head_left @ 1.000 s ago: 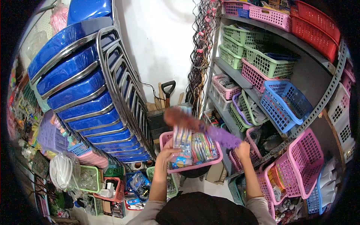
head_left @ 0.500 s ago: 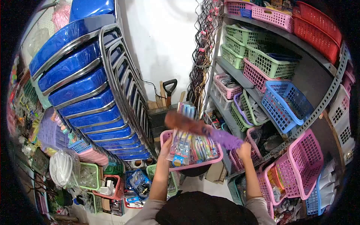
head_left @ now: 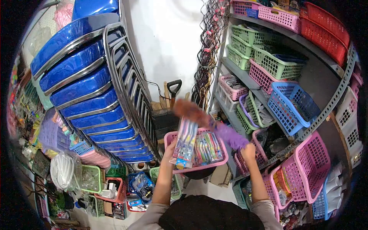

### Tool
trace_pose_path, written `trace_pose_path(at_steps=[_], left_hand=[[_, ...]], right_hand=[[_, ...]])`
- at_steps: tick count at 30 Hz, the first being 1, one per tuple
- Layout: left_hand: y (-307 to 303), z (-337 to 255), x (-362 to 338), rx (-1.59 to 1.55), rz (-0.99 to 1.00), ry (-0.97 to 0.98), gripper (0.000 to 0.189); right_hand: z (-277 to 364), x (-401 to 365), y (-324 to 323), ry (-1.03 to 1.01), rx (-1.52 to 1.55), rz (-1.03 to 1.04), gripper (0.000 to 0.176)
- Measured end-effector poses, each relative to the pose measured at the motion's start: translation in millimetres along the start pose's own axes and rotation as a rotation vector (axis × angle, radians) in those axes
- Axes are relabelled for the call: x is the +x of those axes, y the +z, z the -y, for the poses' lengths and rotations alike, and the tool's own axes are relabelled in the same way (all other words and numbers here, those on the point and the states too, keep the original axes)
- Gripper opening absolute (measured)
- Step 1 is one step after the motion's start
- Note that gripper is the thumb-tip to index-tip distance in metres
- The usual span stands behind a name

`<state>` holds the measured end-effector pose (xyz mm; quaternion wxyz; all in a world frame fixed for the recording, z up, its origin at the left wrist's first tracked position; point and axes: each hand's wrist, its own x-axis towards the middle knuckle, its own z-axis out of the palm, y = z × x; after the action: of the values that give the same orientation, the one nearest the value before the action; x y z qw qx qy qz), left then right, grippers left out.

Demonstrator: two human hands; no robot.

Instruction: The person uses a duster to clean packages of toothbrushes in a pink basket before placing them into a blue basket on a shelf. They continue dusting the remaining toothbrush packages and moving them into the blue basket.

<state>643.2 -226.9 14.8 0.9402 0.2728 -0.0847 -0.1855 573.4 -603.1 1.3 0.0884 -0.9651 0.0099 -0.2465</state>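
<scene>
My left hand (head_left: 168, 152) is at the left side of a pink plastic basket (head_left: 225, 158), its fingers closed on the edge of a clear pack of toothbrushes (head_left: 184, 147). The pack leans over the basket's left half and reaches past its far rim. More packaged toothbrushes (head_left: 209, 148) fill the right half. In my closed right hand (head_left: 249, 152) is the end of a fluffy duster (head_left: 230, 135), purple near the hand and brown at the far end. Blurred by motion, the duster crosses above the basket, its brown end near the pack's top.
Stacked blue chairs (head_left: 90, 103) rise on the left. At right, a grey shelf (head_left: 245, 73) bears green, pink and blue baskets. A pink basket (head_left: 312, 168) juts out at lower right. Several goods-filled baskets (head_left: 115, 189) sit on the floor at left. A dark-handled tool (head_left: 174, 87) stands behind.
The duster's brown end has moved slightly right, and its purple part has dipped. The toothbrush pack has turned and its top sits lower, showing more of the toothbrushes behind. Both hands stay nearly in place.
</scene>
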Motion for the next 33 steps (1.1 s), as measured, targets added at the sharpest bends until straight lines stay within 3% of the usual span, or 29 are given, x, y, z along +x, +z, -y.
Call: trace_pose_path(at_steps=[2,5,7,9,10,12,13,16,17,19,22,24,26,27,28,30,31,33], left_hand=[[-24.8,6.5,8.3,-0.056,0.002,-0.099,0.041],[-28.8,7.9,8.7,-0.024,-0.018,-0.009,0.040],[-25.3,4.6,10.0,0.001,-0.008,0.009,0.037],[-1.2,-5.9,-1.8,-0.041,-0.029,-0.054,0.036],[-18.0,1.9,3.0,-0.041,-0.031,-0.055,0.036],[-66.5,24.5,16.8,-0.045,-0.252,0.092,0.041],[-22.4,1.3,-0.6,-0.106,-0.089,-0.112,0.038],[-29.9,4.3,0.9,-0.145,0.036,-0.151,0.038],[-41.0,6.5,0.8,-0.148,-0.024,-0.136,0.037],[-61.6,11.8,3.3,-0.168,0.036,-0.119,0.038],[-92.4,20.2,6.6,-0.223,0.228,-0.071,0.040],[-108.5,24.8,8.0,-0.258,0.356,-0.042,0.042],[-98.1,19.5,4.0,-0.290,0.482,-0.013,0.043],[-79.3,19.9,-6.9,-0.144,0.118,-0.049,0.046],[-36.9,11.4,-19.5,0.005,-0.245,-0.085,0.049],[-51.7,19.8,-22.4,-0.003,-0.234,-0.133,0.051],[-48.5,22.3,-24.9,-0.025,-0.225,-0.161,0.048],[-46.0,23.6,-31.0,0.012,-0.197,-0.214,0.048]], right_hand=[[1.9,0.5,-1.8,0.083,-0.049,-0.014,0.025],[10.8,-1.2,-11.9,-0.054,-0.148,0.126,0.021],[26.4,-5.9,-21.0,-0.269,0.145,0.138,0.012],[31.3,-7.5,-17.3,-0.199,0.124,0.120,0.011],[32.2,-8.5,-15.5,-0.128,0.101,0.100,0.010],[20.4,-7.3,-2.9,-0.047,0.024,0.089,0.010],[12.2,-5.9,6.9,0.033,-0.053,0.076,0.010],[-6.4,-6.8,41.5,0.165,0.064,-0.001,0.016],[4.0,-8.3,32.4,0.162,0.067,0.005,0.016],[22.5,-17.9,12.2,-0.118,0.017,0.235,0.018],[9.7,-46.4,57.2,-0.260,0.042,0.221,0.018],[-0.1,-58.4,89.6,-0.210,0.065,0.336,0.021],[21.6,-59.1,96.3,-0.007,0.096,0.369,0.025],[27.0,-62.0,111.0,0.120,0.210,0.343,0.024],[33.8,-61.2,122.5,0.119,0.214,0.351,0.024],[57.7,-59.7,139.9,0.399,0.495,0.251,0.021],[82.8,-42.0,110.8,0.298,0.681,0.269,0.022],[86.4,-47.2,152.6,0.307,0.610,0.310,0.022]])
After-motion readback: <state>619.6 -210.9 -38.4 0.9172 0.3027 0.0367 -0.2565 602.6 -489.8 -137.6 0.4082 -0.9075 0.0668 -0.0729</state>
